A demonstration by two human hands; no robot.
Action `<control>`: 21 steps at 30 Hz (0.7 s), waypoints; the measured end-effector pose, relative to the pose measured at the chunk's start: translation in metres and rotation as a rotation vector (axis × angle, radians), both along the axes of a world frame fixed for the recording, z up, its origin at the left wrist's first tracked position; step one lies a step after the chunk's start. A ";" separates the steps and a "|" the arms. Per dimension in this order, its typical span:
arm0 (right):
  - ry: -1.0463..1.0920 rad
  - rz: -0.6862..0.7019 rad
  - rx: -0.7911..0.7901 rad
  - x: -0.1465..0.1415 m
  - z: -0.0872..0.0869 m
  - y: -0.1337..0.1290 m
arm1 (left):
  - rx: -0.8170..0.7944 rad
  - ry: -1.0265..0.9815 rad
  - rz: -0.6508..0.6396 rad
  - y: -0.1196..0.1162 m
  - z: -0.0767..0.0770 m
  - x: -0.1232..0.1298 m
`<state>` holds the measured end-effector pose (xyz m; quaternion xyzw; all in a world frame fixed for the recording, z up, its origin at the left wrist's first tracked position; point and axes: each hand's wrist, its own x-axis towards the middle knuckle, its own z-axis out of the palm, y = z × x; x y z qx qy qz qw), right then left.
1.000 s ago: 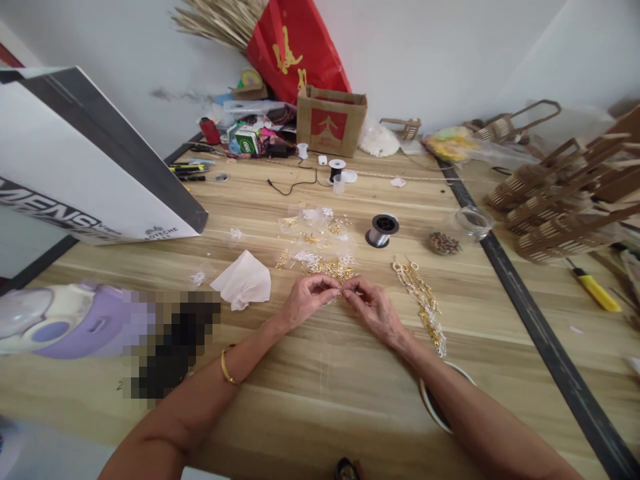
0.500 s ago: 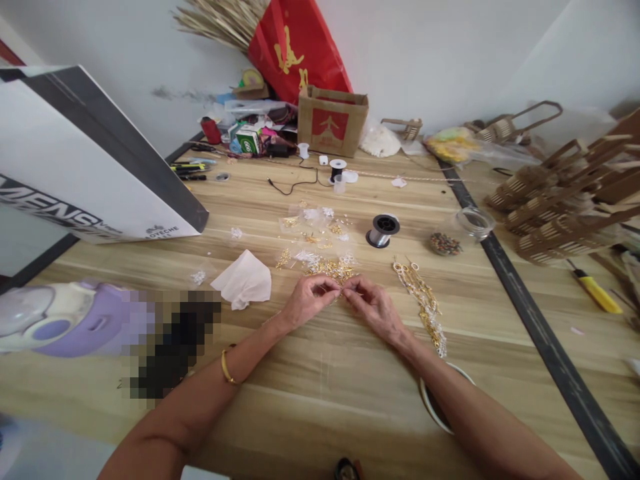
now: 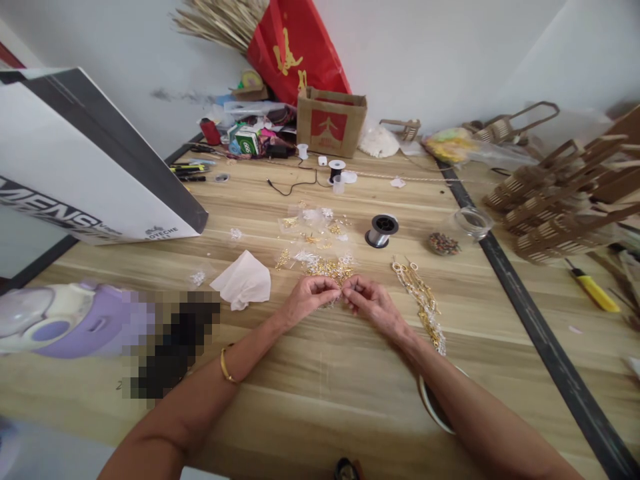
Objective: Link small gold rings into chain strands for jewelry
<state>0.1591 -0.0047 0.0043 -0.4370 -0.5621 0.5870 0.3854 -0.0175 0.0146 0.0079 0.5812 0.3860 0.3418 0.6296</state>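
Note:
My left hand (image 3: pixel 311 297) and my right hand (image 3: pixel 371 301) meet fingertip to fingertip over the wooden table. Both are closed in a pinch, and what lies between the fingertips is too small to name. A little thin, chain-like stuff shows under the left fingers. Just beyond my hands is a pile of gold and silver beads (image 3: pixel 329 267), with small clear bags (image 3: pixel 314 217) of findings behind it. Beaded gold and silver strands with rings (image 3: pixel 423 297) lie to the right of my right hand. A crumpled white tissue (image 3: pixel 243 280) rests left of my left hand.
A spool of fine wire (image 3: pixel 383 231) and a tipped clear jar (image 3: pixel 473 224) with dark beads (image 3: pixel 444 244) stand right of centre. A white box (image 3: pixel 90 160) and a purple-and-white object (image 3: pixel 95 320) are at left. A paper bag (image 3: pixel 331 123) stands behind, woven baskets (image 3: pixel 545 193) at right.
The pinched fingers have shifted only slightly, and a bit more of the thin chain-like stuff shows beneath the left fingers. Everything else stays in place.

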 end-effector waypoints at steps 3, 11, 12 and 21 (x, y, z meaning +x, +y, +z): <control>-0.001 -0.002 0.001 0.000 0.001 0.000 | -0.033 -0.019 -0.010 0.000 0.000 0.000; 0.073 -0.020 -0.049 0.001 0.002 0.001 | -0.068 -0.073 -0.004 0.002 -0.003 -0.002; 0.078 -0.025 -0.050 0.001 0.002 0.002 | -0.072 -0.077 -0.002 0.003 -0.004 -0.002; 0.116 -0.038 -0.013 0.004 -0.001 0.003 | -0.085 -0.103 0.003 0.003 -0.004 -0.002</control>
